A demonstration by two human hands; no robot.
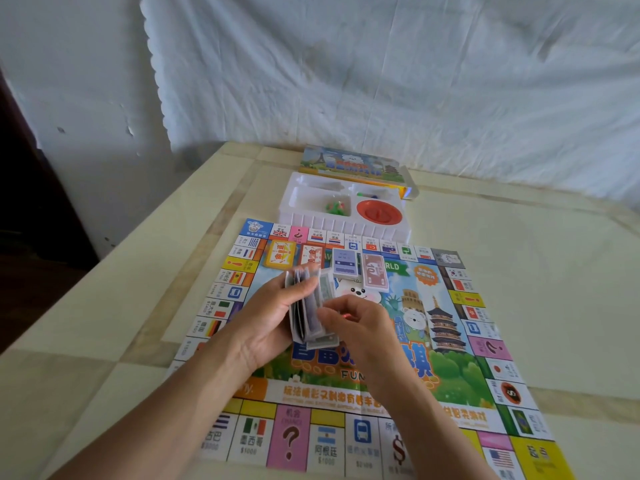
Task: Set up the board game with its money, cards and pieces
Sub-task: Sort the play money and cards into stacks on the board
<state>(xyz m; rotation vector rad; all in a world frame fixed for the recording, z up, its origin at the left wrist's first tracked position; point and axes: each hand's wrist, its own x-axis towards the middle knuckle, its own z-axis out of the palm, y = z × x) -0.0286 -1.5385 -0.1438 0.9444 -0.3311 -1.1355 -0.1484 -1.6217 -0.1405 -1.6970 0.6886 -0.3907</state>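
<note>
On my feed the left hand [266,327] has its grip closed round a bundle of play notes [307,318], fingers curled over the top edge, and it holds the bundle on edge above the game board [460,368], just at nine o'clock of the board's middle. The right hand [356,323] meets the bundle from three o'clock, its grip narrow, thumb and fingertips pinching the front notes; their print is too blurred for me to read. On the board toward twelve o'clock lie four piles in a row: yellow cards [280,253], red cards [311,255], a blue note stack [345,263] and a reddish note stack [374,271] marked "10". Beside that I read "RLD" on a green banner, and "FUN" under the hands. At six o'clock the edge squares show a pink "?" and "$1000" under a Mexican flag. Beyond the board at twelve o'clock, touching its edge, sits a white tray [343,225] with green pieces [336,206] in its nine o'clock compartment and a red disc [379,212] at three o'clock. The box lid [349,164] lies behind it on the counter [519,254].
</note>
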